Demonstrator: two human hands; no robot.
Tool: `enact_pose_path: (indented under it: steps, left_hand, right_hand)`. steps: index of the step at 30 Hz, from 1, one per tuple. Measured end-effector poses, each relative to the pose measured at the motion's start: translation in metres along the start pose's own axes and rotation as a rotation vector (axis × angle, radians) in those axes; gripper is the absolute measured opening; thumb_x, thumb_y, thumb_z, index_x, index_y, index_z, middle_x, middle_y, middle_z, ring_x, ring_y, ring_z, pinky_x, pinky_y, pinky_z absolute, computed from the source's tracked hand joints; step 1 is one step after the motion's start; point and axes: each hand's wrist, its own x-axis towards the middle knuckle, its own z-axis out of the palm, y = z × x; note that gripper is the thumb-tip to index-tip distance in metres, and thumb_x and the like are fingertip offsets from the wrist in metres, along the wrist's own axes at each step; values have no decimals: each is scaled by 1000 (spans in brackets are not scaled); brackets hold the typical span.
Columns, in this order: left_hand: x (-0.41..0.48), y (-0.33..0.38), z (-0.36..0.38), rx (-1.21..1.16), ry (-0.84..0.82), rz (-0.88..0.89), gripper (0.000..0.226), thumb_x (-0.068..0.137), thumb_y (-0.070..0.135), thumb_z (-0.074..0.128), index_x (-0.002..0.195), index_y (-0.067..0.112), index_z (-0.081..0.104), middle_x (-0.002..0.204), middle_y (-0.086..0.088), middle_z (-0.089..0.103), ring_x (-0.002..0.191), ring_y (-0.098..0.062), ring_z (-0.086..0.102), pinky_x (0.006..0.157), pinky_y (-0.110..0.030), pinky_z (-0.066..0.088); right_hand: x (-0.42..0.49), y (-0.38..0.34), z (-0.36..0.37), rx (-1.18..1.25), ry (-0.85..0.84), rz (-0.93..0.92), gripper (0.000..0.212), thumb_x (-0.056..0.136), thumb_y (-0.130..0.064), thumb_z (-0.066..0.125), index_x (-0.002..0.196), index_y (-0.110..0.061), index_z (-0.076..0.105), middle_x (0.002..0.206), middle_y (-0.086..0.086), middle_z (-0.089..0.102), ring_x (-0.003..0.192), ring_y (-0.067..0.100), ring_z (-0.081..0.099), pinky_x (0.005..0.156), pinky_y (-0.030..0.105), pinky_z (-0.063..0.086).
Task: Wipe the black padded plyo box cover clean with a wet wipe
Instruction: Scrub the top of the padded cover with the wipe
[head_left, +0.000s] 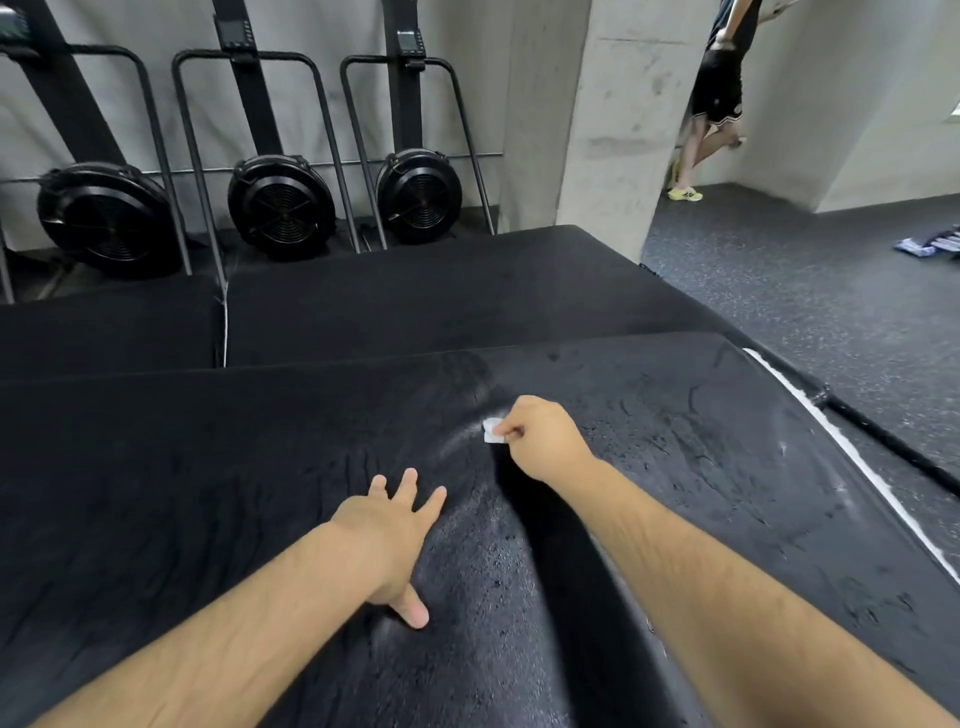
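My left hand (389, 525) lies flat, fingers spread, on the padded cover (208, 493); my right hand (540, 436) pinches the small wet wipe (493, 431) against its middle. Limp and light, probably; best held bunched.

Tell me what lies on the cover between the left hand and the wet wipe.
Nothing: the head view shows only bare black cover between the flat left hand and the wet wipe pinched by the right hand.
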Motion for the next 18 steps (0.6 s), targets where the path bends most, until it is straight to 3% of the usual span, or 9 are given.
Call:
enact_pose_path:
  steps: [2,4,5,7,11,13,15,17,18]
  left_hand:
    - [10,-4,-17,-15,77,14,102,78,72,65,155,28,15,161,-6,17,142,-36,33,100,-43,44]
    - [27,-13,-35,-120,181,9,61,86,72,53,127,27,43,137,-2,40,121,-30,49,91,-41,45]
    - [38,-19,-43,-182,205,-13,48,90,69,49,112,27,45,129,-1,44,116,-27,51,89,-40,45]
    - [68,-29,-52,-300,269,-52,38,95,61,47,104,24,45,123,-1,45,113,-26,50,90,-40,45]
    - [136,-52,-58,-376,553,-103,50,98,56,46,135,23,44,137,-3,39,125,-25,39,103,-39,39]
    - [168,-65,-67,-433,551,-142,70,96,63,42,152,23,29,154,-6,29,142,-28,27,115,-42,27]
    - [194,-73,-79,-500,515,-172,78,96,67,35,158,21,19,162,-8,23,150,-30,17,122,-46,14]
    - [213,-77,-88,-515,498,-211,75,97,69,27,155,22,29,157,-10,31,146,-32,24,120,-48,16]
    - [220,-79,-91,-509,507,-230,73,96,71,24,150,23,36,152,-9,38,141,-32,30,117,-47,20]
  right_hand:
    - [22,-7,1,6,-10,47,23,86,-1,50,95,-7,71,96,-2,65,97,27,62,84,33,52]
    - [40,-12,2,6,-16,72,23,87,-1,49,99,-8,68,102,-1,68,98,27,62,79,30,49]
    - [50,-14,3,18,-9,75,25,88,-1,49,101,-9,68,105,-1,68,99,26,61,77,28,48]
    - [68,-16,5,43,22,76,27,90,-1,51,104,-11,71,111,-4,67,102,24,61,77,28,46]
    - [98,-19,9,60,49,111,28,90,-3,54,113,-13,68,121,0,61,111,27,59,86,34,52]
    - [105,-22,6,3,55,34,37,89,-1,52,121,-19,61,125,0,51,112,30,52,81,37,49]
    - [112,-27,-1,-81,17,-12,55,90,-5,55,140,-27,46,142,1,42,123,34,43,86,38,45]
    - [124,-33,-13,-282,-88,55,65,97,-21,52,156,-31,26,156,0,35,138,35,30,105,39,38]
    - [130,-37,-17,-385,-139,89,61,100,-31,48,156,-30,26,154,1,40,140,34,28,111,41,33]
